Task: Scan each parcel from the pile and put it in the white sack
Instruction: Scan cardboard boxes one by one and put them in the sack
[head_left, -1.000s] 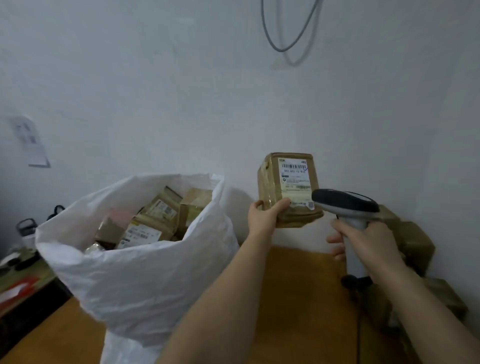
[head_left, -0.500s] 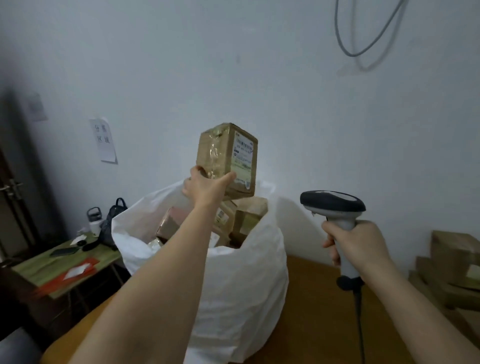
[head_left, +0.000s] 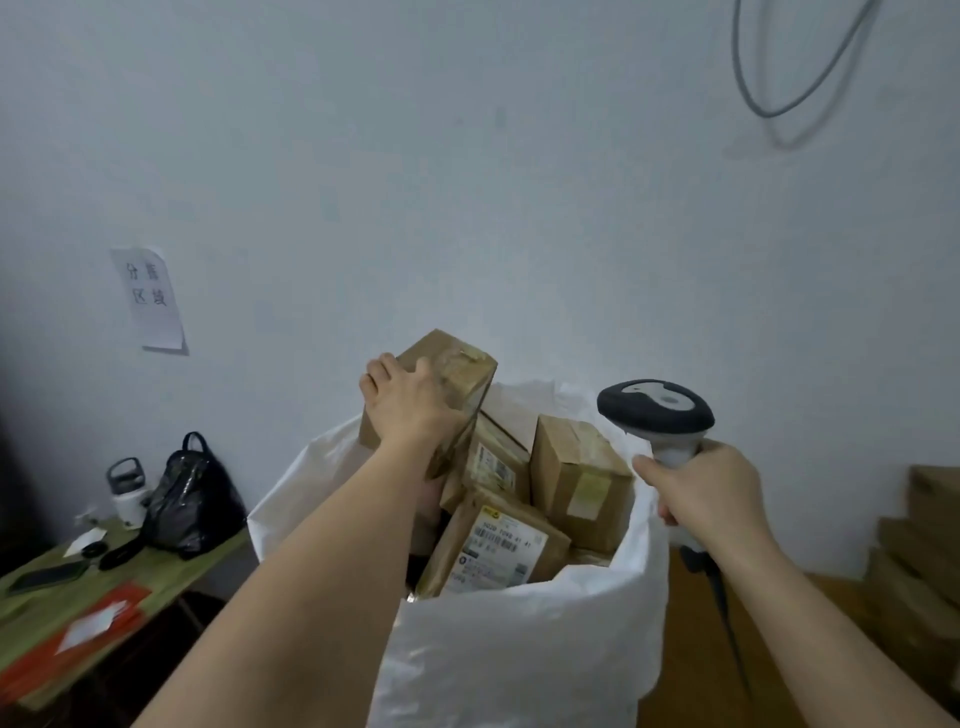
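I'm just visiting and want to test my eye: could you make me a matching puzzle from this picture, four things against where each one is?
Things:
1. parcel
2. scanner
3. black bag
4. paper sign

Places:
A. stuck on the wall
B. on the green table at the left
C. in the right hand
D. under the left hand, at the mouth of the white sack

Pairs: 1-D, 2-C, 3-B, 4-A
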